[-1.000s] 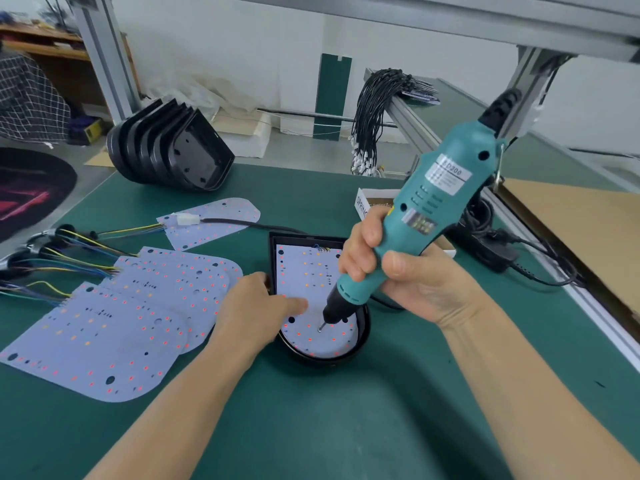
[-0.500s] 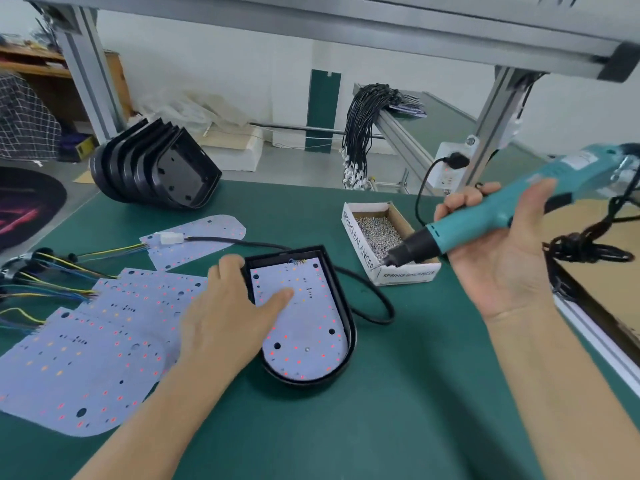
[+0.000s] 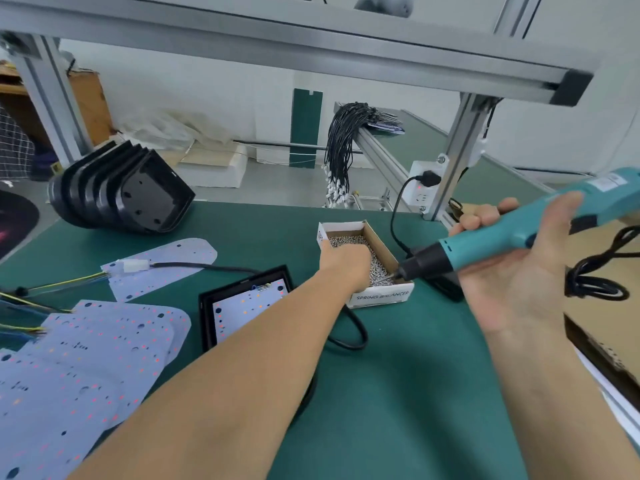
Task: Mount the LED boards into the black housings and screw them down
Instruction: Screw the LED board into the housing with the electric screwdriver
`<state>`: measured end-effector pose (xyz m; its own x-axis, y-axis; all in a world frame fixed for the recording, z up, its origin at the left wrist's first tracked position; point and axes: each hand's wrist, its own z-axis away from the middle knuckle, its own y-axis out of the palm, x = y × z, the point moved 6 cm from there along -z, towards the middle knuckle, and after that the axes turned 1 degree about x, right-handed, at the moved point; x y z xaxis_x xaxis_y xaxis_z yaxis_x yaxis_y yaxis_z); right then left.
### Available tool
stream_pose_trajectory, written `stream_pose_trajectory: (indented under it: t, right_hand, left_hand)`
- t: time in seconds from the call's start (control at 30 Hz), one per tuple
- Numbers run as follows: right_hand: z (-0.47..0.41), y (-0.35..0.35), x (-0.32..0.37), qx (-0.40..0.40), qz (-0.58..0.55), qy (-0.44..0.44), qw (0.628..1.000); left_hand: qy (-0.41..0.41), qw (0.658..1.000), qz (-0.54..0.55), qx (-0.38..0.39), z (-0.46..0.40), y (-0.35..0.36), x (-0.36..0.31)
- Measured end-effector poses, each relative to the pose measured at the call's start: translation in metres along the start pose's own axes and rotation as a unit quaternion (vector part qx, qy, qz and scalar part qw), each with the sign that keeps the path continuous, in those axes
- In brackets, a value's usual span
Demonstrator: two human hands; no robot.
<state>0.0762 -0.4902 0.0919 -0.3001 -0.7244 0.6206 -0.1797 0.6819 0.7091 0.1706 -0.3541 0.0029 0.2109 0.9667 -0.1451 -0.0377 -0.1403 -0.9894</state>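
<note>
Housing [image 3: 207, 308], black, lies on the green counter [image 3: 398, 393] with an LED board [image 3: 249, 310] seated inside, partly hidden under the left forearm. At two o'clock from it stands the cardboard screw box [image 3: 379, 297]; the left hand [image 3: 344, 268] reaches into the screws [image 3: 346, 241], fingers hidden, so its hold cannot be told. At three o'clock from the box, the right hand [image 3: 516, 271] grips the teal electric screwdriver [image 3: 502, 237], bit tip at the box's near corner. Loose LED boards [image 3: 86, 358] spread at nine o'clock; stacked black housings [image 3: 117, 192] sit at eleven o'clock.
</note>
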Motion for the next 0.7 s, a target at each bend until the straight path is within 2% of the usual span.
stream_pose_trajectory:
  t: [0.27, 0.33, 0.37, 0.4, 0.43, 0.5, 0.6, 0.67, 0.7]
  right_hand:
    - [0.005, -0.005, 0.001, -0.005, 0.017, -0.006, 1.0]
    - [0.007, -0.002, 0.001, 0.0, 0.014, -0.007, 1.0]
    - [0.007, 0.0, 0.002, 0.004, 0.009, -0.009, 1.0]
    - [0.008, 0.002, 0.003, 0.008, 0.004, -0.011, 1.0]
    - [0.009, 0.004, 0.004, 0.013, 0.001, -0.014, 1.0]
    - [0.012, 0.01, 0.003, 0.028, -0.003, -0.016, 0.999]
    - [0.017, 0.026, -0.01, 0.045, 0.013, -0.012, 0.999]
    - [0.023, 0.04, -0.025, 0.055, 0.012, -0.003, 0.998]
    - [0.026, 0.048, -0.033, 0.063, 0.004, 0.001, 0.998]
  left_hand:
    - [-0.023, 0.999, 0.021, -0.026, 0.001, -0.003, 0.003]
    - [-0.043, 0.992, 0.107, -0.059, 0.007, -0.016, 0.008]
    - [-0.049, 0.976, 0.197, -0.081, 0.012, -0.026, 0.012]
    - [-0.053, 0.942, 0.318, -0.096, 0.021, -0.036, 0.017]
    - [-0.054, 0.885, 0.452, -0.097, 0.033, -0.044, 0.023]
    - [-0.055, 0.744, 0.663, -0.067, 0.067, -0.051, 0.038]
    - [-0.071, 0.605, 0.793, 0.009, 0.121, -0.039, 0.057]
    - [-0.087, 0.544, 0.834, 0.03, 0.151, -0.027, 0.069]
    - [-0.095, 0.528, 0.843, 0.034, 0.163, -0.021, 0.074]
